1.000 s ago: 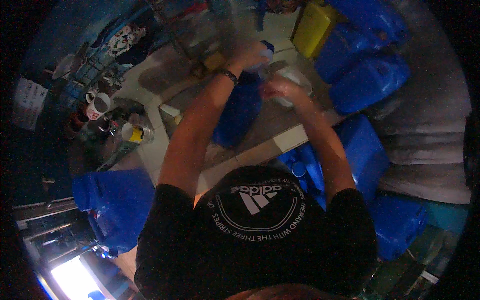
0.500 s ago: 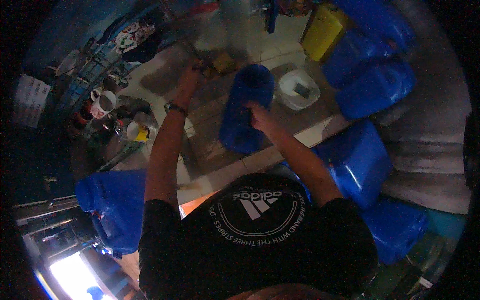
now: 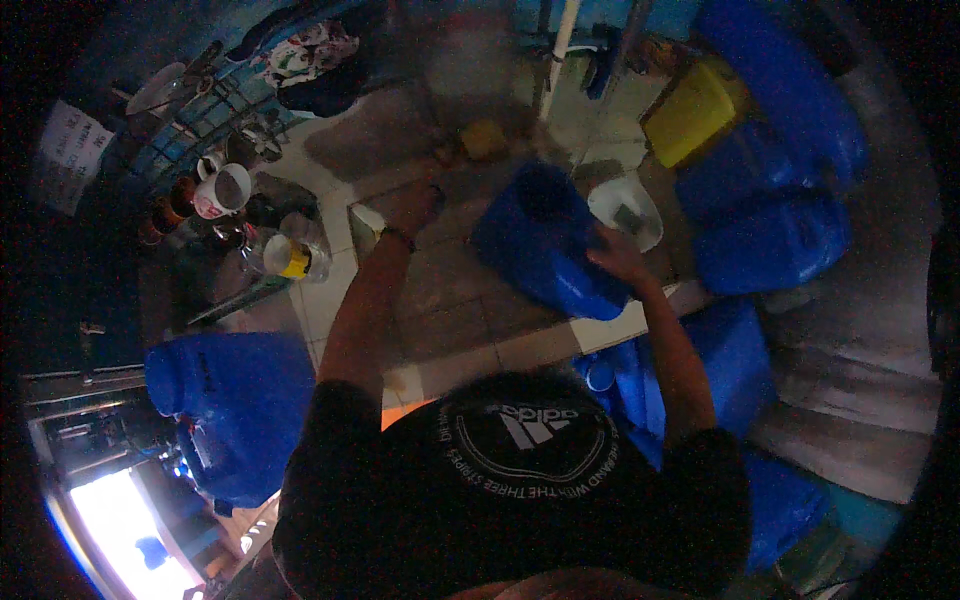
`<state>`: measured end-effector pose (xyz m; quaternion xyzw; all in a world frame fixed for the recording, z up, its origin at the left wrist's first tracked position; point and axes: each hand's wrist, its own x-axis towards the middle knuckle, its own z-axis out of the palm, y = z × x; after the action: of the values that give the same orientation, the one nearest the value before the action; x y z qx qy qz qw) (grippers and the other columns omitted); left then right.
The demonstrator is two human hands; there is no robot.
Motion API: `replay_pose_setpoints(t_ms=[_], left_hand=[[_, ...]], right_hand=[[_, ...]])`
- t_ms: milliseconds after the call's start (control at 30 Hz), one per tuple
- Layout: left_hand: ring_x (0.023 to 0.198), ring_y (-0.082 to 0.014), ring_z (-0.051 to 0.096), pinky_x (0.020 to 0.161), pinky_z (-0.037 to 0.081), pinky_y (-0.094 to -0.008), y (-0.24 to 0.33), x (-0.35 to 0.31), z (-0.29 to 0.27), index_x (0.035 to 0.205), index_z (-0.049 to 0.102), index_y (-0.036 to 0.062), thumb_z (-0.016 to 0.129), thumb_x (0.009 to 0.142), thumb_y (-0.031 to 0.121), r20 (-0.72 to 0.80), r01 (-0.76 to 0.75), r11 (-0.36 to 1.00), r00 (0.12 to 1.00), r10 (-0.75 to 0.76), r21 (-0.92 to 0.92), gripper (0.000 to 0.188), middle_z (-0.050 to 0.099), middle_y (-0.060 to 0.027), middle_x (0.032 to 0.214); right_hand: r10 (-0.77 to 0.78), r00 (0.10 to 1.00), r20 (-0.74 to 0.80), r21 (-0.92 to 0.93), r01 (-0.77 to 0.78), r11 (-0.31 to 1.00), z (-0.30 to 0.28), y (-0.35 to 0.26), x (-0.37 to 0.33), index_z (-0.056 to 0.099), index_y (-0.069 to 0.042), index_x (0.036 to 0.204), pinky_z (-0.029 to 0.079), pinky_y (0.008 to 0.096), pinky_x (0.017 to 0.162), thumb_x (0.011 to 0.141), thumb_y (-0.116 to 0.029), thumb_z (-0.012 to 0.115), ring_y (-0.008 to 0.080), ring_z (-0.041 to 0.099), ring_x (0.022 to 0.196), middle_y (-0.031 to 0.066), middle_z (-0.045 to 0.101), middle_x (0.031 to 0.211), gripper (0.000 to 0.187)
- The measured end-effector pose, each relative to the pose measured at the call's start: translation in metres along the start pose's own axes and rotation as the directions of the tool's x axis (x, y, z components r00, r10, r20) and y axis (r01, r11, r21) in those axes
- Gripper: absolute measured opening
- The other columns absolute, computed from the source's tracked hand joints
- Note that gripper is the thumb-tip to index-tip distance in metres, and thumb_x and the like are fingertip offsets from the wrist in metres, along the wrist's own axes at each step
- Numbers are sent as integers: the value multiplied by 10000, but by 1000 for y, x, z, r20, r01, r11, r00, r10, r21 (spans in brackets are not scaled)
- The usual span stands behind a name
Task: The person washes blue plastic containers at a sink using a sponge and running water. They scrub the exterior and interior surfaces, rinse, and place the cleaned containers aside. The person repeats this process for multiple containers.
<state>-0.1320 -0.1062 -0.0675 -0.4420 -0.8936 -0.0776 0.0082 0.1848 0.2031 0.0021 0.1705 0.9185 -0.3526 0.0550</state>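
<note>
My right hand (image 3: 618,255) is closed at the right side of a blue plastic jerrycan (image 3: 540,250), seemingly on its handle. The jerrycan lies tilted, its dark top end away from me, over the tiled counter. My left hand (image 3: 413,207), with a band at its wrist, hovers over the wet brown tiles (image 3: 440,290) left of the jerrycan. Its fingers look curled around something dark, too dim to make out. Beyond it sits a small yellow block (image 3: 483,139), perhaps a sponge. A white tub (image 3: 645,203) holding a grey-green block (image 3: 629,221) stands by my right hand.
Mugs, one white (image 3: 222,190) and one yellow-banded (image 3: 286,257), crowd the left near a wire rack (image 3: 215,110). A blue jerrycan (image 3: 240,400) stands at the near left. At right are a yellow container (image 3: 695,115) and several blue jerrycans (image 3: 770,245).
The jerrycan has swung to the right and tilted, with my right hand on it. My left hand has drawn back toward me, away from the yellow block. The view has shifted slightly.
</note>
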Motion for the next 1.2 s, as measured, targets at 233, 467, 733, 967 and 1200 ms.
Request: replay_pose_setpoints(t_ms=[233, 467, 733, 967, 1200], left_hand=[[1024, -360, 560, 869, 452, -454, -5, 26, 10, 1152, 548, 42, 552, 830, 144, 53, 151, 988, 987, -149, -43, 338, 569, -191, 1117], [1016, -364, 553, 872, 447, -453, -2, 12, 30, 1150, 562, 43, 570, 826, 201, -52, 83, 989, 995, -90, -125, 360, 568, -200, 1118], [1001, -370, 546, 873, 445, -448, -11, -66, 37, 1137, 585, 43, 599, 817, 291, -352, -10, 910, 924, -150, -414, 406, 568, -214, 1108], [905, -337, 579, 793, 485, -433, -40, -242, 83, 1113, 588, 34, 653, 786, 402, -110, 512, 626, 717, -689, -588, 497, 583, -222, 1033], [896, -211, 553, 765, 473, -357, -6, -350, 38, 1232, 465, 84, 578, 902, 272, 108, 236, -5, 426, -898, -972, 397, 548, -125, 1098]], right_hand=[[-33, 999, 43, -170, 40, 985, -13, -1, 1, 456, -38, 1308, 406, 436, 951, 724, -430, 680, 363, 538, 1099, 209, 557, 1200, 738], [8, 999, 42, -230, 2, 973, -15, -1, -3, 480, -24, 1276, 451, 431, 870, 752, -378, 688, 362, 597, 993, 220, 605, 1096, 665], [-142, 982, -128, -445, 71, 893, 16, -55, -13, 473, -181, 1305, 487, 457, 772, 765, -288, 690, 372, 620, 883, 173, 637, 1038, 592], [-322, 947, 5, -308, 308, 900, 26, -116, -4, 445, -191, 1345, 501, 399, 784, 767, -202, 675, 316, 633, 908, 144, 631, 1091, 622], [-153, 916, -372, 419, 312, 853, 5, -64, -26, 460, -66, 1298, 497, 336, 688, 872, -215, 584, 193, 599, 766, 89, 624, 968, 468]])
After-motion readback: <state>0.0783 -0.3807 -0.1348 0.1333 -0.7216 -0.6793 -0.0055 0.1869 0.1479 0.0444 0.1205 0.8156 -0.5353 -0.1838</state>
